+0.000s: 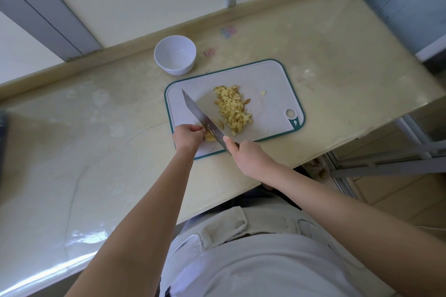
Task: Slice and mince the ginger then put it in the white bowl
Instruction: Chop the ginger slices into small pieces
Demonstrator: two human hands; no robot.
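Note:
A white cutting board (270, 79) with a teal rim lies on the counter. A pile of chopped ginger (233, 107) sits at its middle, with one stray bit (263, 92) to the right. My left hand (188, 136) holds a remaining ginger piece (210, 138) at the board's near left corner. My right hand (251, 154) grips the handle of a long knife (201, 116), forefinger along the blade's spine. The blade rests against the held ginger, with a few fresh slices (220, 123) beside it. The white bowl (175, 55) stands empty beyond the board's far left corner.
The beige counter (96, 128) stretches wide to the left and ends at a raised back ledge (135, 41) under the window. Its front edge runs just near of the board. Faint coloured stickers (228, 31) mark the surface behind the board.

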